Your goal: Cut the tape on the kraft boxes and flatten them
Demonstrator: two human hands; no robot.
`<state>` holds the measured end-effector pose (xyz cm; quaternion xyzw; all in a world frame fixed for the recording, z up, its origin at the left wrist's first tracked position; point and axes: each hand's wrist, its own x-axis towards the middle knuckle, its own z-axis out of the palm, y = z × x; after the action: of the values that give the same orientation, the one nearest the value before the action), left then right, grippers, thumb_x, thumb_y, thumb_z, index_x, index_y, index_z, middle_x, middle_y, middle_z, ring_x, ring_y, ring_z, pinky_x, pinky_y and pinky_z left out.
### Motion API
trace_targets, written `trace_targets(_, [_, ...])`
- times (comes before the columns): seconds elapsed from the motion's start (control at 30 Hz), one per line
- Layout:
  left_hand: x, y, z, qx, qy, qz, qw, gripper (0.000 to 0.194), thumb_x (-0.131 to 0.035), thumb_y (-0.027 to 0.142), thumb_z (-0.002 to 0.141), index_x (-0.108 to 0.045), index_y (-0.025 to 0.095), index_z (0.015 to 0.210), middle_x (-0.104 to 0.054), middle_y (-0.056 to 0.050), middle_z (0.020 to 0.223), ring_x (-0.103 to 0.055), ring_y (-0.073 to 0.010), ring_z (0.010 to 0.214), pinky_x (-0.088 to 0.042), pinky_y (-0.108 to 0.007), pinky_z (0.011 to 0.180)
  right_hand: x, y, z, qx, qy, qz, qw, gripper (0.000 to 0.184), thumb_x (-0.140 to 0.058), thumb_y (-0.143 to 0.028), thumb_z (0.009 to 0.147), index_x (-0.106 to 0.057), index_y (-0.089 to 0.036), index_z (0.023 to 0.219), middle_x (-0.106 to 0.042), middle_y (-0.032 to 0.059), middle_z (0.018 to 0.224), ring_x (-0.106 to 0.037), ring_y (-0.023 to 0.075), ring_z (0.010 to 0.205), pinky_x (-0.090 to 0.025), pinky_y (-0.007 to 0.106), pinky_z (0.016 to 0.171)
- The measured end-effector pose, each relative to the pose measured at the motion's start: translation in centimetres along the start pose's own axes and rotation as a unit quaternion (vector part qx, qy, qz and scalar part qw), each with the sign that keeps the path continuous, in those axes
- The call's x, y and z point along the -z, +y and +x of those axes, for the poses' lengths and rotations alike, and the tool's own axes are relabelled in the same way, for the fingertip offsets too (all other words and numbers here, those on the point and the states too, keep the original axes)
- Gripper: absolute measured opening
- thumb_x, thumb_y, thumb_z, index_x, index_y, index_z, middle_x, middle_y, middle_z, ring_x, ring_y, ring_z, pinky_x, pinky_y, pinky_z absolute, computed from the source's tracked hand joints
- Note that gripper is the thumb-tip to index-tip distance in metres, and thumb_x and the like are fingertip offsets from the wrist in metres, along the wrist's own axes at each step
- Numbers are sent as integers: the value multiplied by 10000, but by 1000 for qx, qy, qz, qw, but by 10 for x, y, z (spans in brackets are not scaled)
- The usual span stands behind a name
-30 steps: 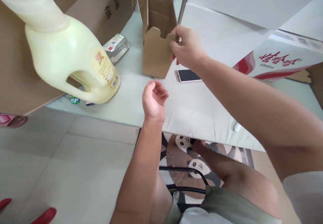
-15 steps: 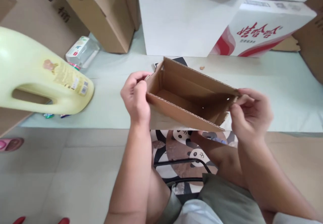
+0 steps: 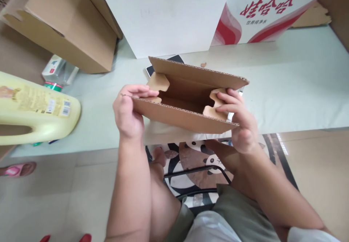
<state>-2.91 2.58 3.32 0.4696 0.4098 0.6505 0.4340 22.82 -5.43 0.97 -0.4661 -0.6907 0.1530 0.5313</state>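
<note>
A brown cardboard box (image 3: 185, 120), its top uncovered, is held over the table's front edge between my two hands. My left hand (image 3: 129, 109) grips its left end, fingers over the notched end flaps, thumb below. At the other end, my right hand (image 3: 240, 120) has its fingers on the right flaps (image 3: 215, 112), which fold inward. The long front and back walls lean apart. Behind the box, partly covered by it, lies a dark flat object with a white edge (image 3: 176, 59).
A large yellow jug (image 3: 40, 107) stands at left, beside a clear plastic container (image 3: 61, 71). Brown cardboard boxes (image 3: 79, 34) and white cartons (image 3: 169, 16) line the back of the cloth-covered table (image 3: 289, 85). Another person's foot in a pink sandal (image 3: 20, 170) shows at lower left.
The end flaps of the box are now folded inward under my fingers, and its long walls spread wider. The view has shifted, with the jug farther left.
</note>
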Motion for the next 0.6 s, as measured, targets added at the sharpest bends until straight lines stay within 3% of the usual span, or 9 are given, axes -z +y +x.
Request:
trace_targets(0.07, [-4,-1,-1,10,-5,-5,1000,296,-700,547,872,-720,254,834,-713,-22,850,-723,-211,905,-575,-327,812,2,2,-1,-11,26,-6,1000,388,-467,-603,974,-698,-297,1041,-716,72,1288,-560,354,1398,-377,627,1234])
trace_targets(0.13, [-8,-3,-3,-3,-15,17,1000,274,-786,512,819,-720,269,927,-707,-11,908,-722,-210,982,-572,-305,856,2,4,-2,-33,75,5,997,240,-551,-476,965,-653,-309,1102,-694,77,1267,-582,322,1367,-413,591,1217])
trace_targets(0.23, [-10,-7,-5,-16,-43,61,997,378,-799,528,807,-702,299,1091,-727,-23,1046,-695,-241,1142,-551,-358,1022,1,8,-1,-70,128,7,989,446,-602,-464,914,-507,-363,1338,-522,86,1476,-495,318,1451,-472,578,1163])
trace_targets(0.3, [-9,-11,-5,-35,-73,75,994,424,-799,515,814,-690,322,1175,-725,-30,1224,-665,-248,1226,-506,-404,1126,2,10,0,-94,113,-12,989,618,-578,-473,905,-354,-405,1477,-366,81,1614,-404,333,1525,-481,593,1147])
trace_targets(0.43, [-4,-21,-1,-89,-124,69,986,509,-827,480,798,-674,371,1271,-622,27,1474,-572,-260,1393,-417,-443,1245,4,10,2,-119,44,8,992,749,-490,-388,931,-107,-460,1571,-421,78,1596,-487,316,1472,-533,566,1085])
trace_targets(0.5, [-2,-23,2,-99,-128,64,985,577,-853,513,764,-663,380,1292,-608,36,1484,-504,-295,1472,-374,-473,1283,4,10,0,-121,40,10,992,679,-476,-390,933,-178,-450,1541,-459,77,1571,-535,317,1424,-550,554,1053])
trace_targets(0.6, [-3,-23,3,-80,-118,67,988,606,-875,537,729,-679,359,1275,-594,-7,1505,-469,-332,1504,-310,-503,1319,3,15,-6,-93,51,-6,994,397,-464,-471,944,-456,-368,1327,-450,78,1583,-491,360,1456,-507,607,1087])
